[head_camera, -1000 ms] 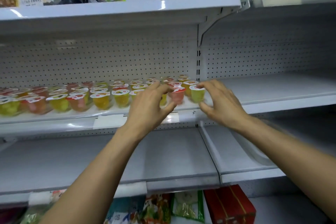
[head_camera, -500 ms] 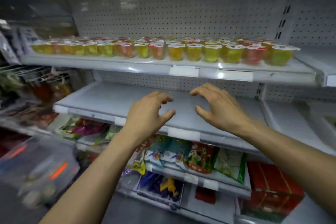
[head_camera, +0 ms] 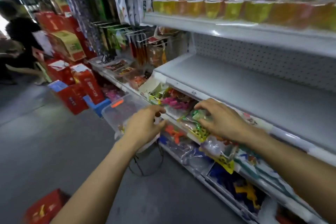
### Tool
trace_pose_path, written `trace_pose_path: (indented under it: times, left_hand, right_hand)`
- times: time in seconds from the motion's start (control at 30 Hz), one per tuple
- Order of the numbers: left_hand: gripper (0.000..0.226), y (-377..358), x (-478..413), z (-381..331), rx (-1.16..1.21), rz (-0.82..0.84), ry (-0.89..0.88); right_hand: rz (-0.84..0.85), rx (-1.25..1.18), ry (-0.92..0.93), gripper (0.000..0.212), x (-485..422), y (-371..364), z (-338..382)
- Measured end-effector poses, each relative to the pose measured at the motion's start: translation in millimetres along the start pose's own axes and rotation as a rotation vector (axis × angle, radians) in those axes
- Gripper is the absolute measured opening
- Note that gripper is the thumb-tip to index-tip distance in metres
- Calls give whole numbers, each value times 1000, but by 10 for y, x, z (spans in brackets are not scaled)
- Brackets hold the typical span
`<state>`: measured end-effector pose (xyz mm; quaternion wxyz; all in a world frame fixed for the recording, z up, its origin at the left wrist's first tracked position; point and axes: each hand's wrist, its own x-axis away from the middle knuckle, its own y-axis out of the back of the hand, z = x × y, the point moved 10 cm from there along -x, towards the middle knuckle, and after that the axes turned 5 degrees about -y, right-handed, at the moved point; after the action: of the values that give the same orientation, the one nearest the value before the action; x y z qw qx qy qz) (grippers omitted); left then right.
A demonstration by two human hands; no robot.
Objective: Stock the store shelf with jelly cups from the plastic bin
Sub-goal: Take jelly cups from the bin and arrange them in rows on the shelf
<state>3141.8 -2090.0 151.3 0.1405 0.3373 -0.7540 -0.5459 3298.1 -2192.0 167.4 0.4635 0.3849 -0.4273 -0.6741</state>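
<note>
A row of yellow, orange and red jelly cups lines the upper white shelf at the top right. The clear plastic bin with an orange latch stands low beside the shelving, just beyond my left hand. My left hand hovers in front of the bin with loosely curled fingers and holds nothing. My right hand floats over the snack bags on a lower shelf, fingers spread and bent, also holding nothing. The picture is motion-blurred.
A bare grey shelf lies under the cup shelf. Packaged snacks fill the lower shelves. Red cartons and a blue stool crowd the aisle at left. A person crouches at the far left. Grey floor stretches below.
The view has swung left and down, from the cup shelf to the bin and aisle. Both hands have dropped away from the cups and stay without a load.
</note>
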Motion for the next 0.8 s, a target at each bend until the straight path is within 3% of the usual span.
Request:
trace_pose_path:
  times: [0.3,0.53,0.8]
  left_hand:
    - [28,-97,-128,2575,58,128,395]
    - [28,-700,-605,3694,180,201,528]
    - [30,-1974,-1475,4705,336,343,668]
  right_hand:
    - [286,-147,4,31,-1729,-1687,776]
    - [465,-170,-29,33,-2819,-2785,701]
    - [731,-80,-92,35,-3874,-4479,372]
